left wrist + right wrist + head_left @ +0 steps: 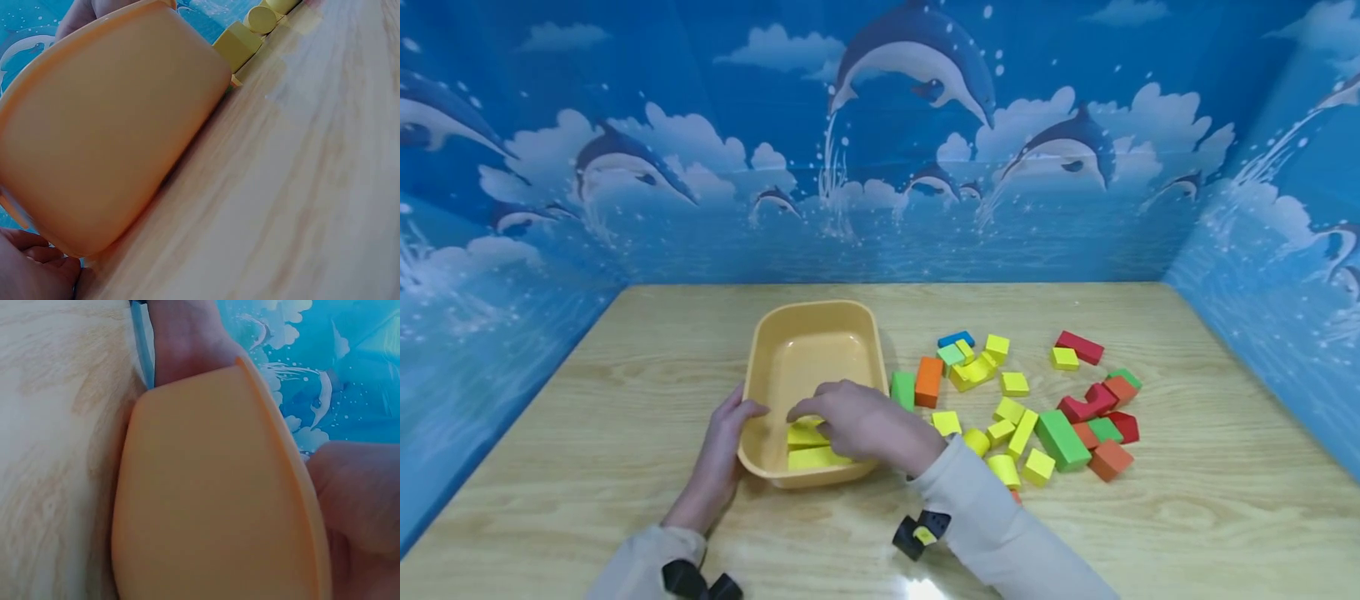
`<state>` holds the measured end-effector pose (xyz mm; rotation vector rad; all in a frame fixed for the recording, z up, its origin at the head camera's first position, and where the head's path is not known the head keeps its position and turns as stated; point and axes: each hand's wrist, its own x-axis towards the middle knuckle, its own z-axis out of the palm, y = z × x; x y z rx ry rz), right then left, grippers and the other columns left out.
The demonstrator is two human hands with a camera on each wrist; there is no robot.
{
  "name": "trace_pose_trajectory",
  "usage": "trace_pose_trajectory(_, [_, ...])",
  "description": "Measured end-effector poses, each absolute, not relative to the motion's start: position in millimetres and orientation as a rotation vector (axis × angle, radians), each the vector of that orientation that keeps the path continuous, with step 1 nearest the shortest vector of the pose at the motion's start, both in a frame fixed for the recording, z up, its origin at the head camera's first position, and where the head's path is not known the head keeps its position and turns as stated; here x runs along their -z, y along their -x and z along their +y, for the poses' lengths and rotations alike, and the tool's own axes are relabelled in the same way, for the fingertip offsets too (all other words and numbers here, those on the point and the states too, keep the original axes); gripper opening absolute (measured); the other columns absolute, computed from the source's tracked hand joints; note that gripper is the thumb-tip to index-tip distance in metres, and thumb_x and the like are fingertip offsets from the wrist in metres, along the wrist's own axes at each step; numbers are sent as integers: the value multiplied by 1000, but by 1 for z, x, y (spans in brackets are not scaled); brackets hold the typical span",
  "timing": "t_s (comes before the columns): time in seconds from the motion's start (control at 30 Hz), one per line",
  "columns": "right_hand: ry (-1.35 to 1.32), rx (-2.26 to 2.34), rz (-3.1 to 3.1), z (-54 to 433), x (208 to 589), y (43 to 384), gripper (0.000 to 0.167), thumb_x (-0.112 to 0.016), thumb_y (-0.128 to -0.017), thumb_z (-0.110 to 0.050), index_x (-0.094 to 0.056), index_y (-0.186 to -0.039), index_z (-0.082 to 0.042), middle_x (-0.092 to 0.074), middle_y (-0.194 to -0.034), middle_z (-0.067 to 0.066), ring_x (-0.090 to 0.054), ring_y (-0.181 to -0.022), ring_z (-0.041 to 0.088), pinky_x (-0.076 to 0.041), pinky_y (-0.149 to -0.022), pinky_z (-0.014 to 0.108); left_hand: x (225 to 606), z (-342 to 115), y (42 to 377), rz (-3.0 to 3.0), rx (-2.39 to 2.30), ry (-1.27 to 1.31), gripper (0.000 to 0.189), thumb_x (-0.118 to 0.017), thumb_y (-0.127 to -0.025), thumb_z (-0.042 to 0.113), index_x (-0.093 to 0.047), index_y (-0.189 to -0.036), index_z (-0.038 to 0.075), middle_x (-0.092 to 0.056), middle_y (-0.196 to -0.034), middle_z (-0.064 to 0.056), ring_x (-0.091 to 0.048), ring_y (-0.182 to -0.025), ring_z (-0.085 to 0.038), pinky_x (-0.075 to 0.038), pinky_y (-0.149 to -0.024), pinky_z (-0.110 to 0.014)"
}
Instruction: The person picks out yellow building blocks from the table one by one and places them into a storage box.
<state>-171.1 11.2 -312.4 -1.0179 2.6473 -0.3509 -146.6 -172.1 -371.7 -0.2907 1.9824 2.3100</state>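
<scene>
A tan plastic bin (812,333) stands on the table, with yellow blocks (817,458) lying at its near end. My left hand (718,450) grips the bin's left side, thumb over the rim and fingers along the outer wall. In the left wrist view, the left hand (37,265) touches the bin's lower corner. My right hand (868,425) reaches over the right rim into the bin, fingers bent down above the yellow blocks. Its fingertips are partly hidden, so whether they pinch a block does not show. The bin's wall (212,487) fills much of the right wrist view.
Right of the bin lie scattered blocks: several yellow ones (1015,384), green blocks (1063,442), an orange block (928,382), red blocks (1080,347) and a blue one (956,339). A dolphin-printed backdrop (880,233) walls the table's back and sides.
</scene>
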Motion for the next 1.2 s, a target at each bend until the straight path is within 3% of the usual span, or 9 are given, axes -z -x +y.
trace_pose_trajectory(0.13, [1148, 309, 2589, 11, 314, 171, 61, -61, -84, 9, -63, -127, -34, -62, -121, -4, -56, -105, 11, -48, -88, 26, 371, -171, 147, 1972, -2319, 280, 65, -37, -88, 5, -28, -152, 8, -41, -140, -29, -62, -98, -11, -51, -81, -23])
trace_pose_trajectory(0.23, [1124, 293, 2589, 12, 315, 172, 62, -62, -82, 11, -66, -123, -34, -62, -123, -6, -54, -113, 12, -45, -96, 30, 372, -170, 147, 1974, -2319, 278, 64, -37, -89, 5, -28, -152, 8, -41, -140, -29, -61, -99, -12, -51, -82, -23])
trace_pose_trajectory(0.43, [1079, 304, 2573, 15, 317, 174, 60, -61, -82, 12, -66, -121, -34, -61, -121, -6, -53, -113, 12, -46, -94, 30, 374, -170, 146, 1989, -2311, 295, 63, -37, -89, 5, -29, -152, 8, -42, -140, -27, -58, -101, -11, -50, -82, -22])
trace_pose_trajectory(0.67, [1060, 349, 2549, 16, 315, 173, 68, -58, -81, 15, -61, -129, -32, -59, -130, -5, -52, -120, 15, -45, -98, 33, 375, -171, 147, 2002, -2303, 298, 63, -38, -89, 5, -29, -151, 8, -43, -140, -27, -60, -98, -10, -50, -81, -23])
trace_pose_trajectory(0.97, [1055, 529, 2508, 22, 313, 178, 73, -52, -77, 21, -58, -134, -25, -63, -117, 0, -57, -103, 13, -50, -79, 22, 373, -171, 147, 2017, -2284, 301, 65, -39, -88, 6, -28, -152, 8, -42, -142, -25, -59, -103, -13, -50, -82, -23])
trace_pose_trajectory(1.2, [1074, 569, 2498, 22, 312, 180, 65, -52, -80, 19, -60, -131, -21, -64, -115, -1, -58, -103, 12, -49, -81, 21, 373, -173, 147, 2014, -2290, 303, 64, -38, -88, 6, -29, -151, 7, -43, -141, -27, -59, -100, -12, -50, -82, -23])
